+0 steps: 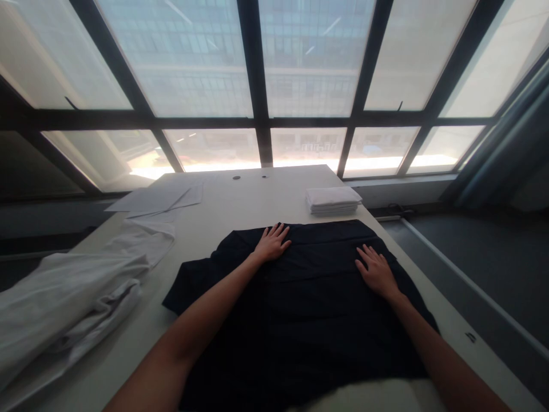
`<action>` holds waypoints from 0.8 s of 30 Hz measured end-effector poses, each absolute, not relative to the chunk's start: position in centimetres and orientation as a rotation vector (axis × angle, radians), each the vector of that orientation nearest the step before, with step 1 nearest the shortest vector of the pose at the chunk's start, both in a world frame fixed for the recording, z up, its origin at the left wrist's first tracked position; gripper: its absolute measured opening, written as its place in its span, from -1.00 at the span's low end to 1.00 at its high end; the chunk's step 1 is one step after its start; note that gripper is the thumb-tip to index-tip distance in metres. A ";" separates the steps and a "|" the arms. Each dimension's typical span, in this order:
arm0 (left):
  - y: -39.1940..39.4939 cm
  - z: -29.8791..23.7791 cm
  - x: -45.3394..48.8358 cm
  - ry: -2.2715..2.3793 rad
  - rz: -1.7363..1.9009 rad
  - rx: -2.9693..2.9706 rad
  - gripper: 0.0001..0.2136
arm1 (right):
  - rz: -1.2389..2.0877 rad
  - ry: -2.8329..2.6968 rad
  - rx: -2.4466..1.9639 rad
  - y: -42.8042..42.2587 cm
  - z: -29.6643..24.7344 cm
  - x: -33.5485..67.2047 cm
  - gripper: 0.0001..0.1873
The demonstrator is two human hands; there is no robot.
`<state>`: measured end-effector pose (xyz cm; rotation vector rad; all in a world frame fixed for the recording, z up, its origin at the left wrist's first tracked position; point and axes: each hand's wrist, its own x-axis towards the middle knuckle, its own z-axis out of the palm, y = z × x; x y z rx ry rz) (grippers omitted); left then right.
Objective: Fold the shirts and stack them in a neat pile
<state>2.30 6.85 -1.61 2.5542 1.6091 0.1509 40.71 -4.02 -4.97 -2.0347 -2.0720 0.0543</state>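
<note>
A dark navy garment (317,309), probably a shirt, lies spread out on the white table (240,197) in front of me. What looks like a short sleeve sticks out at its left side. My left hand (273,242) rests flat on the garment near its far edge, fingers spread. Further right, my right hand (377,269) also lies on the dark cloth, palm down with the fingers stretched out. Neither hand grips anything. Faint creases run across the fabric between the two hands. The near end of the garment reaches down toward my body.
A folded stack of white cloth (333,201) sits at the far right of the table. Crumpled white fabric (68,303) covers the left side, with white sheets (156,197) behind it. A small black object (470,337) lies near the right edge. Large windows stand beyond the table.
</note>
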 end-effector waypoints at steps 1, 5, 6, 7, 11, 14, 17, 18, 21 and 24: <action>6.7 -1.5 2.4 1.613 0.149 2.546 -0.38 | 0.050 -2.078 -2.054 -4.0 -4.9 40.6 -0.39; 4.9 -1.3 2.5 1.577 0.160 2.543 -0.39 | 0.047 -2.068 -2.141 -4.0 -4.4 40.0 -0.38; 4.2 -1.3 2.4 1.554 0.168 2.547 -0.38 | 0.050 -2.057 -2.163 -4.0 -4.4 39.9 -0.37; 3.5 -1.3 2.2 1.528 0.177 2.548 -0.36 | 0.054 -2.041 -2.187 -4.0 -4.3 39.9 -0.36; 0.4 -1.2 0.3 1.439 0.176 2.515 -0.32 | 0.045 -1.921 -2.311 -3.7 -4.5 40.4 -0.32; -2.4 -0.5 -2.0 1.364 0.171 2.445 -0.35 | 0.019 -1.880 -2.357 -3.4 -4.9 41.1 -0.30; -6.0 0.3 -4.7 1.285 0.237 2.321 -0.37 | 0.005 -1.891 -2.342 -3.3 -5.3 41.6 -0.30; -7.3 0.6 -5.6 1.262 0.272 2.281 -0.39 | 0.006 -1.893 -2.335 -3.3 -5.3 41.7 -0.31; -11.8 1.4 -8.0 1.145 0.374 2.245 -0.47 | 0.018 -1.900 -2.308 -3.4 -5.5 41.9 -0.32; -16.3 2.1 -9.7 1.039 0.424 2.249 -0.53 | 0.010 -1.898 -2.276 -3.5 -5.6 42.1 -0.32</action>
